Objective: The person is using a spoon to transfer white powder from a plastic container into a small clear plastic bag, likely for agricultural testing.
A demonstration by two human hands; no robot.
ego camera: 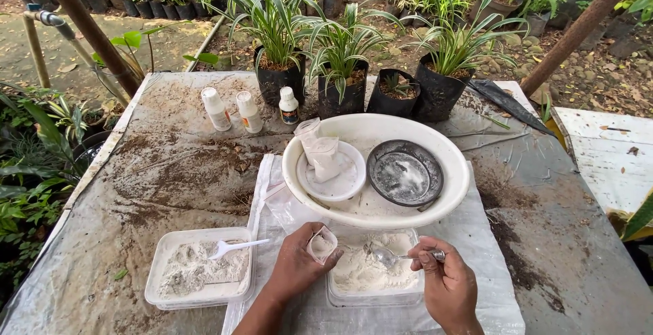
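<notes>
My left hand [294, 267] holds a small clear plastic bag [321, 244] open, with a little white powder inside it. My right hand [447, 285] grips a metal spoon [388, 258] whose bowl hangs over a clear rectangular tub of white powder [371, 275]. The bag is just left of the spoon, above the tub's left edge. A second tub of greyish powder [203, 268] with a white plastic spoon [235, 246] in it sits to the left.
A big white basin [445, 192] holds a white dish with small filled bags [321, 155] and a dark round plate [405, 173]. Three small white bottles [249, 112] and several potted plants [340, 83] stand at the soil-strewn table's far side.
</notes>
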